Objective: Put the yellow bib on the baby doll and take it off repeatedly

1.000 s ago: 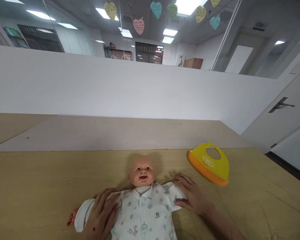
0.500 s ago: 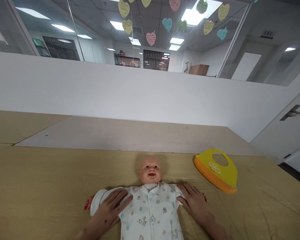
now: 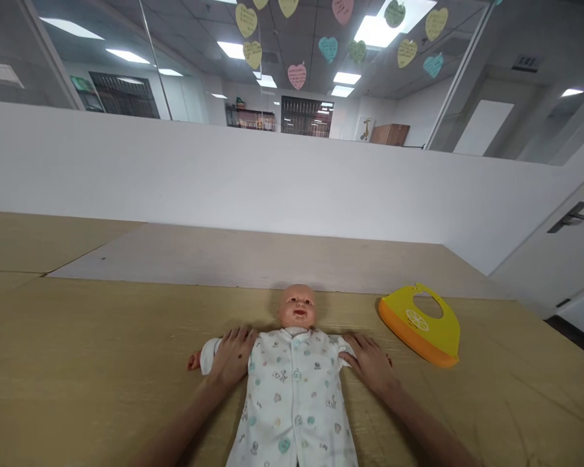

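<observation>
A baby doll [image 3: 292, 389] lies on its back, head away from me. It wears a white snap-front garment with small printed animals and dots. My left hand [image 3: 234, 355] is closed over the doll's sleeve by the shoulder, on the left side of the view; the doll's small hand pokes out beyond it. On the other side, my right hand [image 3: 372, 364] grips the opposite sleeve, thumb toward the chest and fingers over the arm. The doll's lower end runs out of view at the bottom.
A yellow and orange silicone bib [image 3: 421, 323] lies to the right of the doll. The wooden table [image 3: 102, 363] meets a paler strip [image 3: 272, 256] along a white wall [image 3: 282, 181]. Above are glass panes with heart-shaped notes. A door handle [image 3: 571, 217] shows at right.
The doll has shifted away from me, toward the pale strip, with both hands on it. My left hand has moved inward and up to the shoulder. The bib stays in place.
</observation>
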Tool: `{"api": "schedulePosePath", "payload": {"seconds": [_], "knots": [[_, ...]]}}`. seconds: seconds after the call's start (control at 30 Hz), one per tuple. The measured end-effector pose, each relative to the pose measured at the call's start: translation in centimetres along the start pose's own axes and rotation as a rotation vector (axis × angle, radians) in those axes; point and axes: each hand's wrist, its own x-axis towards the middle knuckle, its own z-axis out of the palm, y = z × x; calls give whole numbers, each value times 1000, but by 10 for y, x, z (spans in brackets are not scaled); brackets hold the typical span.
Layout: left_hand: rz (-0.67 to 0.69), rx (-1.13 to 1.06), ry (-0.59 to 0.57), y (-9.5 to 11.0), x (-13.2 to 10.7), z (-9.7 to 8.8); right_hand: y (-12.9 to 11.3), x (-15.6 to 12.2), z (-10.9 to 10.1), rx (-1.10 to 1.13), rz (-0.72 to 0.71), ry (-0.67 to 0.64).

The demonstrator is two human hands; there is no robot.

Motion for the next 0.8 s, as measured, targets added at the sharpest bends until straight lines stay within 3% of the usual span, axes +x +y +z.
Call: {"api": "schedulePosePath", "payload": {"seconds": [0.63, 0.8], "knots": [[-154, 58, 24, -7, 47, 12, 7, 52, 4, 21, 107, -76], [-126, 28, 34, -16, 56, 19, 13, 68, 10, 2, 71, -101]]}}
